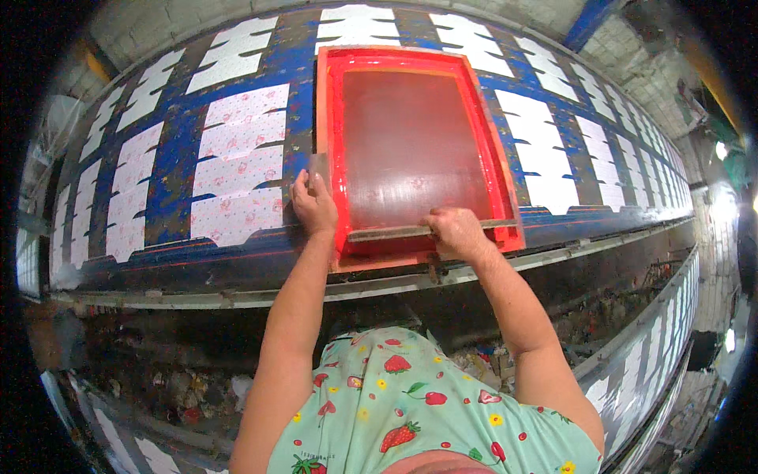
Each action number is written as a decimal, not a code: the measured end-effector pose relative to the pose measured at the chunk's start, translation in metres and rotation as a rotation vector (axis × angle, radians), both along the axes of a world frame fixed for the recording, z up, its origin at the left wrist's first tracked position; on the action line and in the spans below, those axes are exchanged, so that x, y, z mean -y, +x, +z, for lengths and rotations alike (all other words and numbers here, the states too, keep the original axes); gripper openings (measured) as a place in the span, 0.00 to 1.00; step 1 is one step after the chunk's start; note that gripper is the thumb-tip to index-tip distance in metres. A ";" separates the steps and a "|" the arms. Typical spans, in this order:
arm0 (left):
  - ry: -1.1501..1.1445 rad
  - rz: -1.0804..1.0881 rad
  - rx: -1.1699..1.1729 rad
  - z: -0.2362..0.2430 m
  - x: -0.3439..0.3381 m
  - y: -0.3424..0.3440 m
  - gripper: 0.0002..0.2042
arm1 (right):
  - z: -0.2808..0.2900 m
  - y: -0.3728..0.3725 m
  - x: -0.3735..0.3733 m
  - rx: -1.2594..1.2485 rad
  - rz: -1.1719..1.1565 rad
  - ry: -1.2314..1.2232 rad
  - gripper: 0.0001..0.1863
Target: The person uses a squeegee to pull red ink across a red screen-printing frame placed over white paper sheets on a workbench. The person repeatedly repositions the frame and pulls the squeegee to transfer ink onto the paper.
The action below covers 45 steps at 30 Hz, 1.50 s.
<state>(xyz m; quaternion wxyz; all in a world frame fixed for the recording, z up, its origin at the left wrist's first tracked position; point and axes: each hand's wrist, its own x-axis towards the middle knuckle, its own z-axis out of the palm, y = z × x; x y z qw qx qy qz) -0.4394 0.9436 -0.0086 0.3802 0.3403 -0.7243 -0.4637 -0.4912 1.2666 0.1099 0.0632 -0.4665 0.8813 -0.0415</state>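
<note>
A screen-printing frame (328, 103) with red-coated borders and a dark translucent mesh lies on the long table. My left hand (314, 204) has its fingers closed on the frame's left side, toward the near corner. My right hand (454, 229) grips a long squeegee bar (387, 233), which lies crosswise over the near end of the mesh. White fabric pieces with pink prints (237, 154) lie left of the frame, and white pieces (529, 146) lie to its right.
Rows of white cut pieces (229, 51) run along the blue-and-dark table (300, 118). A metal rail (568, 237) follows its near edge. Below are a littered dark gap and another table with white pieces (632, 363) at lower right. A blue beam (584, 20) stands beyond the table.
</note>
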 end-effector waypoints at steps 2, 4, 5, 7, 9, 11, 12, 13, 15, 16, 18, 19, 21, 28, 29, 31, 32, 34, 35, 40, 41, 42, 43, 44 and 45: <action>-0.069 0.023 0.093 0.002 0.000 -0.002 0.27 | 0.000 0.019 -0.007 -0.035 0.017 -0.009 0.20; -0.129 0.016 0.116 0.004 -0.001 -0.003 0.31 | -0.002 0.034 -0.013 -0.064 0.021 -0.098 0.21; -0.131 0.015 0.163 0.005 -0.002 -0.003 0.33 | -0.004 0.040 -0.015 -0.065 0.018 -0.132 0.23; -0.133 0.027 0.207 0.007 -0.003 -0.003 0.36 | -0.006 0.047 -0.021 -0.043 0.040 -0.159 0.29; -0.147 0.031 0.269 0.008 -0.004 -0.004 0.39 | -0.008 0.052 -0.028 -0.039 0.072 -0.230 0.31; -0.174 0.029 0.331 0.008 -0.003 -0.004 0.41 | -0.006 0.049 -0.035 0.037 0.085 -0.245 0.32; -0.150 0.030 0.332 0.007 -0.003 -0.002 0.40 | -0.005 0.049 -0.040 0.098 0.098 -0.249 0.32; -0.117 0.028 0.334 0.007 -0.003 -0.002 0.39 | -0.002 0.044 -0.045 0.149 0.109 -0.249 0.32; -0.106 0.036 0.339 0.008 0.000 -0.004 0.36 | 0.004 0.040 -0.065 0.198 0.162 -0.320 0.28; -0.123 0.045 0.349 0.007 0.000 -0.004 0.34 | 0.006 0.039 -0.078 0.216 0.158 -0.385 0.26; -0.120 0.070 0.395 0.006 0.002 -0.005 0.30 | 0.006 0.029 -0.109 0.208 0.096 -0.523 0.22; -0.102 0.085 0.424 0.006 0.002 -0.005 0.28 | 0.005 0.022 -0.128 0.184 0.042 -0.604 0.21; -0.150 0.063 0.431 0.006 0.004 -0.004 0.25 | -0.005 0.009 -0.164 0.142 -0.096 -0.727 0.17; -0.163 0.110 0.502 0.004 0.006 -0.005 0.24 | -0.033 -0.062 -0.230 -0.029 -0.467 -0.738 0.21; -0.156 0.118 0.496 0.003 0.006 -0.005 0.24 | -0.038 -0.069 -0.233 -0.052 -0.506 -0.670 0.22; -0.168 0.123 0.464 0.002 0.008 -0.004 0.25 | -0.048 -0.082 -0.234 -0.003 -0.525 -0.656 0.28; -0.142 0.105 0.462 0.001 0.010 -0.004 0.25 | -0.053 -0.086 -0.232 0.030 -0.554 -0.652 0.29; -0.088 0.063 0.427 -0.001 0.014 -0.004 0.25 | -0.060 -0.092 -0.221 0.091 -0.614 -0.644 0.33; -0.114 0.079 0.453 -0.002 0.016 -0.004 0.25 | -0.062 -0.093 -0.216 0.118 -0.642 -0.634 0.35; -0.080 0.071 0.424 -0.007 0.016 -0.007 0.23 | -0.062 -0.103 -0.202 0.090 -0.676 -0.532 0.41; -0.056 0.048 0.400 -0.007 0.012 -0.004 0.22 | -0.062 -0.104 -0.202 0.100 -0.675 -0.525 0.41; -0.129 0.085 0.441 -0.005 0.011 -0.005 0.21 | -0.063 -0.106 -0.201 0.084 -0.671 -0.551 0.38; -0.113 0.078 0.439 -0.003 0.008 -0.004 0.21 | -0.064 -0.107 -0.201 0.066 -0.658 -0.556 0.37; -0.090 0.077 0.442 0.000 0.006 -0.004 0.20 | -0.065 -0.108 -0.200 0.056 -0.650 -0.566 0.35; -0.066 0.071 0.436 0.004 0.006 -0.003 0.20 | -0.066 -0.109 -0.199 0.056 -0.646 -0.578 0.34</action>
